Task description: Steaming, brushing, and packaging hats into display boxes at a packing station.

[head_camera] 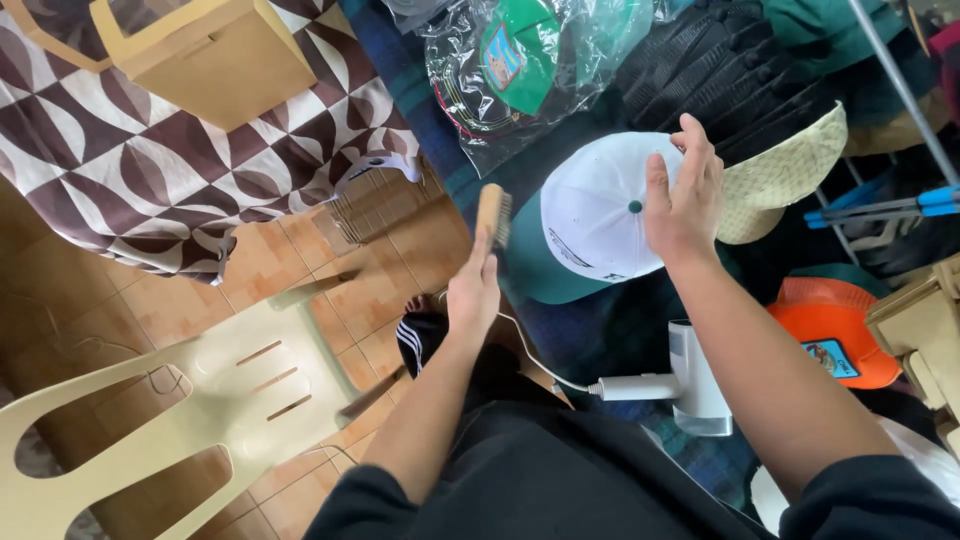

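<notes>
Here, what lies under your hands:

Left hand: your left hand point(473, 295) has its fingers closed around the handle of a small wooden brush point(493, 215), bristles turned toward the cap's brim at about 3 o'clock from it.

Right hand: your right hand point(685, 200) rests flat on the crown, fingers spread and open, pressing rather than gripping.

Cap: the white cap with a green brim point(590, 225) lies on the dark plaid cloth point(470, 180), near the middle of the view, brim pointing toward 8 o'clock.

Handling: it looks light and soft in the crown, stiffer at the brim; judged so, the brim edge or the crown's top gives you the firmest hold, and hard pressure may dent the panels.

Nearby: a bagged green cap point(520, 60) at 12 o'clock, a straw-coloured cap point(785, 175) at 3 o'clock, a white handheld appliance point(690, 385) at 6 o'clock, an orange cap point(830, 340) beyond it.
</notes>
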